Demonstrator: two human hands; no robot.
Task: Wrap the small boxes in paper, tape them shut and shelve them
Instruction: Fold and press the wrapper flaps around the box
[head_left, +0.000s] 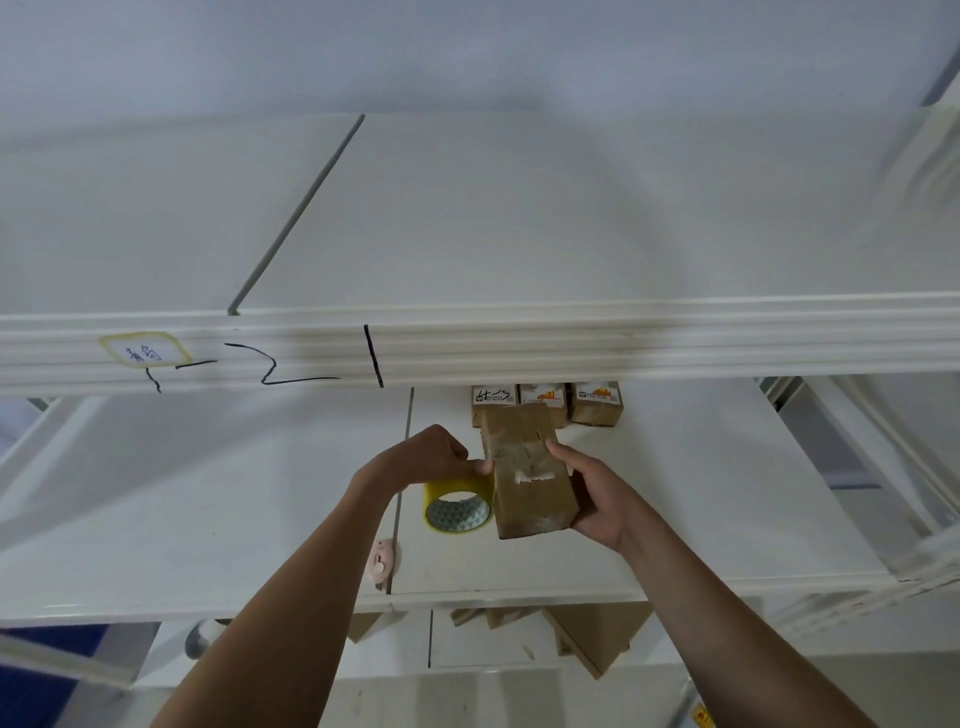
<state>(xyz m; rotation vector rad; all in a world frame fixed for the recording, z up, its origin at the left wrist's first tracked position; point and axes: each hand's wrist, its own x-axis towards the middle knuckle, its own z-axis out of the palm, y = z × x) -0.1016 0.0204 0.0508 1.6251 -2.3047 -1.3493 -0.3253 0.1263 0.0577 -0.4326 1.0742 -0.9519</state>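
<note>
A small box wrapped in brown paper (530, 483) is held above the middle shelf (701, 499). My right hand (592, 499) grips it from the right side and underneath. Clear tape crosses its top. My left hand (431, 457) holds a yellowish tape roll (457, 506) just left of the box, its fingertips pinching at the box's left edge. Three wrapped boxes with printed labels (545, 402) stand in a row at the back of the same shelf, partly hidden under the upper shelf's front beam.
The upper shelf (467, 218) spans the view, its front beam (571, 348) marked with black lines and a label. A small pink-white object (382, 564) lies near the shelf's front edge. Brown cardboard pieces (587, 639) lie on the level below.
</note>
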